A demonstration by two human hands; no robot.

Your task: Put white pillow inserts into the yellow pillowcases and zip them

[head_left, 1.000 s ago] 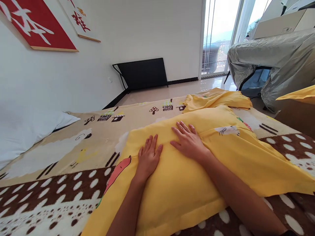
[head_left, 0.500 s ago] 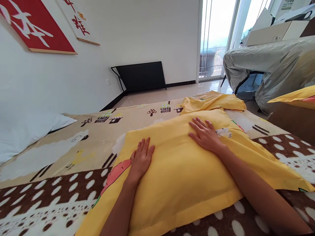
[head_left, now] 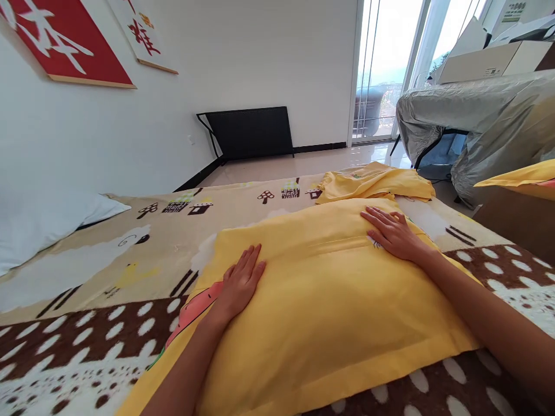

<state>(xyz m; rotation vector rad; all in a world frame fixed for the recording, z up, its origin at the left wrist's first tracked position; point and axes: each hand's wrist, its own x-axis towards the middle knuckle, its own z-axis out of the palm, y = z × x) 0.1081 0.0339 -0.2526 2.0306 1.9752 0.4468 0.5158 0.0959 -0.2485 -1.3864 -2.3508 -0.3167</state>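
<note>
A plump yellow pillow (head_left: pixel 329 306) in a yellow case lies on a patterned blanket (head_left: pixel 130 271) in front of me. My left hand (head_left: pixel 238 283) rests flat on the pillow's left side, fingers stretched out and together. My right hand (head_left: pixel 392 231) lies flat near the pillow's far right corner, fingers spread, holding nothing. Behind the pillow sits a crumpled yellow cloth (head_left: pixel 375 182).
A white pillow (head_left: pixel 39 225) lies at the left by the wall. A black panel (head_left: pixel 249 133) leans against the far wall. Furniture under a silver cover (head_left: pixel 477 110) stands at the right with a box on top. A brown box with yellow cloth (head_left: pixel 520 202) is at the right edge.
My right hand has slid to the right across the pillow, from its middle to the far right corner. My left hand has shifted slightly left and stays flat.
</note>
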